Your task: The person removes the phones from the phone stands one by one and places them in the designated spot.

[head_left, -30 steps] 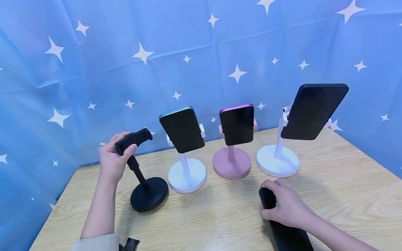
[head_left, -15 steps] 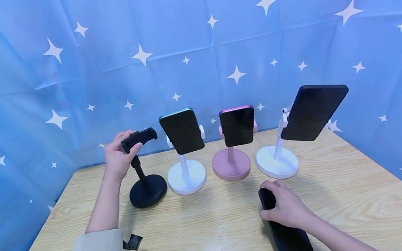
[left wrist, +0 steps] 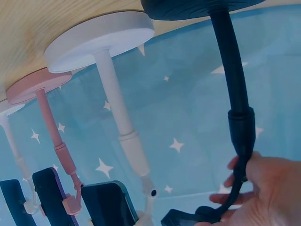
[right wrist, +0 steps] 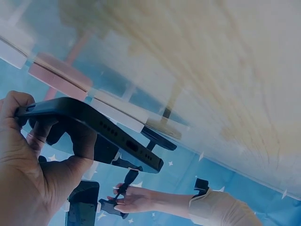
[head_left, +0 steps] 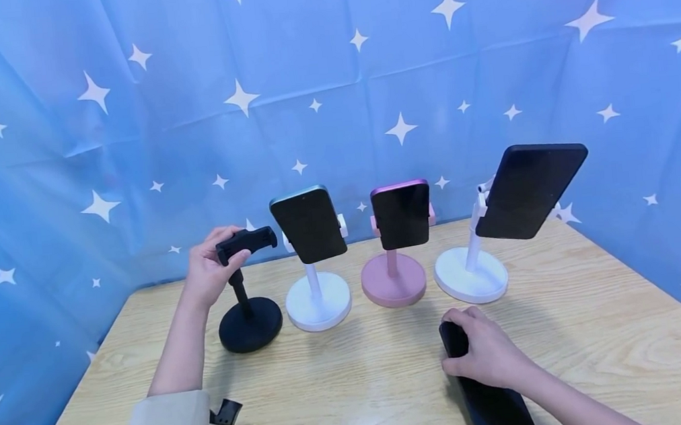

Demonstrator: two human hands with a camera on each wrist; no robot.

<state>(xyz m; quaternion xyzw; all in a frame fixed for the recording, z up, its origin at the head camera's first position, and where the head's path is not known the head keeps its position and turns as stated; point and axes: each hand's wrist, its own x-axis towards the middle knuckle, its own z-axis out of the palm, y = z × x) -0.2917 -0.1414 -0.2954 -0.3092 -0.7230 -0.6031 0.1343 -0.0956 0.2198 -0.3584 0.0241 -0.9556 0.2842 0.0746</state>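
In the head view, my left hand [head_left: 207,273] grips the left end of the clamp [head_left: 250,243] on a black phone stand [head_left: 250,325]. No phone sits in that clamp, and the stand's round base rests on the table. The left wrist view shows my fingers around the joint [left wrist: 240,167] behind the clamp. Lower right, my right hand [head_left: 489,351] holds a black phone [head_left: 496,407] by its far end, thumb on one side and fingers on the other. In the right wrist view, the phone's port edge [right wrist: 124,139] faces the camera.
Right of the black stand are a white stand [head_left: 318,302] with a blue-edged phone [head_left: 308,225], a pink stand [head_left: 393,281] with a purple-edged phone [head_left: 402,215], and another white stand [head_left: 470,275] with a larger black device [head_left: 530,190]. A starry blue curtain [head_left: 327,58] hangs behind the wooden table [head_left: 343,381].
My left hand has shifted right and slightly down, and the black clamp has swung rightward and sits more level. My right hand and its phone have barely moved.
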